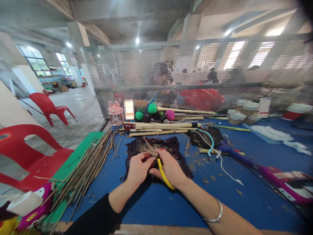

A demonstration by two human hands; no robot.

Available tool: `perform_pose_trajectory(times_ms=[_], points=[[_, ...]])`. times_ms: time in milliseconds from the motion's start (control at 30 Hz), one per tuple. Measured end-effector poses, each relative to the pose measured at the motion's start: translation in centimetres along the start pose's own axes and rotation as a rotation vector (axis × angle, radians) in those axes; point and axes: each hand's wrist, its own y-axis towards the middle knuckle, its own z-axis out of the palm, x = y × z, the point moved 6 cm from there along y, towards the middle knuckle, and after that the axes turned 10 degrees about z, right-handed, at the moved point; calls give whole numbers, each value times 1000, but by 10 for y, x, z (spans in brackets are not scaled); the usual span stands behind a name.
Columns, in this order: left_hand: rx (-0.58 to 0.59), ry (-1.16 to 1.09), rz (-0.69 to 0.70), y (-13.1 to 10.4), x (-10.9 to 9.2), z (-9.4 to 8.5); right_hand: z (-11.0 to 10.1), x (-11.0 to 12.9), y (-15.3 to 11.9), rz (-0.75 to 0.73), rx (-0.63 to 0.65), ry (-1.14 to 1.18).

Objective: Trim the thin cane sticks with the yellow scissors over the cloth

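Observation:
My right hand (173, 168) is wrapped round the yellow loop handle of a pair of scissors (156, 153). Their metal blades stand apart and point up and to the left. Close beside the blades, my left hand (138, 169) is closed in a pinch, and whatever lies between its fingertips is too small or hidden to make out. Both hands are over a crumpled dark cloth (132, 147) strewn with light brown plant scraps. The cloth lies on the blue tabletop (156, 209).
Thin brown sticks (90, 166) are heaped at left, partly on a green board (61, 176). Behind the cloth lie pale poles (161, 125) and yarn balls (152, 108). A purple tool (276, 182) is at right. A perforated metal screen (137, 71) stands behind; red chairs (31, 153) are left.

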Motion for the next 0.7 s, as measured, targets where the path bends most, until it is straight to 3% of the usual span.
perform_pose_trajectory(times_ms=[367, 700], points=[[-7, -8, -16, 0, -4, 0, -1, 0, -1, 91, 57, 64], [-4, -44, -73, 0, 2, 2, -1, -1, 1, 69, 57, -19]])
